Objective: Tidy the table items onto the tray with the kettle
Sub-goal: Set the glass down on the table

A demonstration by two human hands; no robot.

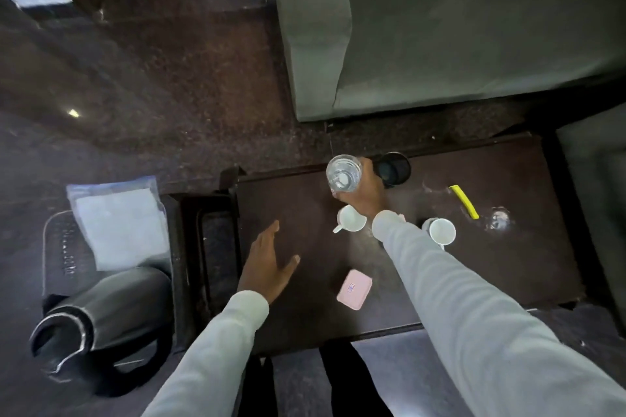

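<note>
We have our right hand [362, 191] wrapped around the clear glass [343, 173] at the table's [508, 264] far edge, fingers closed on its side wall, while our left hand [267, 262] hovers flat and spread, holding nothing, nearer the tray [59, 247] with the kettle [101, 325]. We judge the glass rigid, smooth, breakable and fairly light, so a firm mid-wall hold, kept upright, suits it best. A white cup [352, 218] sits just beneath our right wrist.

You are viewing a dim, soft scene; glare is showing on the table [437, 186] beyond your right hand [364, 193], and wide-angle distortion is bending the edges.
</note>
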